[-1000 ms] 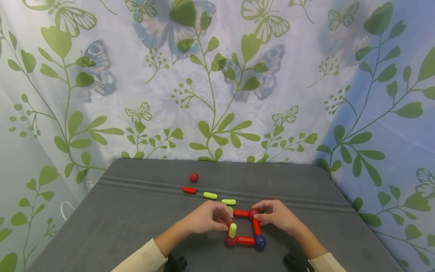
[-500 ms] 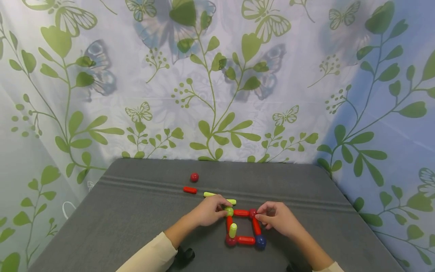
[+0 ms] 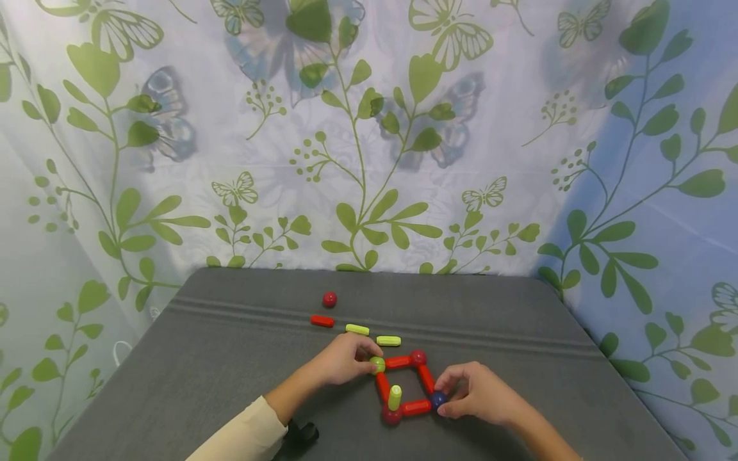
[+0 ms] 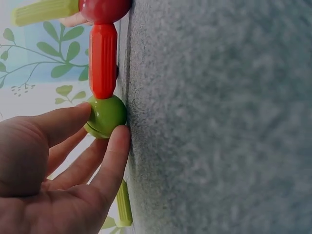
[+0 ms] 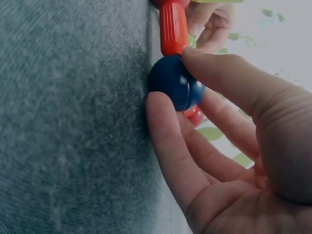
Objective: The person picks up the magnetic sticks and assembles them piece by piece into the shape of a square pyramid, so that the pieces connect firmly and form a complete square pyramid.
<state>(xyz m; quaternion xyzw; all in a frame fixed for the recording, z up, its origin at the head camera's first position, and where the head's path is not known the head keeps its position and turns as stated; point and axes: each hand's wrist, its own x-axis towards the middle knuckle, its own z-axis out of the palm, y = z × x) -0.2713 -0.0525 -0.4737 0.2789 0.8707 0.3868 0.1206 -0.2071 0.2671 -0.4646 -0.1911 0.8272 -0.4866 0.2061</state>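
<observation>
On the grey table lies a four-sided frame of red rods point(image 3: 416, 407) joined by balls at its corners. My left hand point(image 3: 344, 358) pinches the green ball point(image 4: 108, 116) at the far left corner between thumb and fingers. At the near right corner, my right hand point(image 3: 481, 392) holds the blue ball point(image 5: 171, 82) the same way. A dark red ball point(image 3: 392, 415) forms the near left corner, and a yellow-green rod point(image 3: 394, 397) stands up from it. Another red ball point(image 3: 418, 357) makes the far right corner, with neither hand on it.
Behind the frame lie two loose yellow-green rods point(image 3: 389, 340), a loose red rod point(image 3: 322, 321) and a loose red ball point(image 3: 329, 299). A leaf-and-butterfly curtain point(image 3: 369, 141) hangs beyond the grey table's point(image 3: 242, 333) far edge.
My left hand has moved back to the green ball. My right hand has left the far right red ball for the blue one. The frame's far side has shifted left, skewing it.
</observation>
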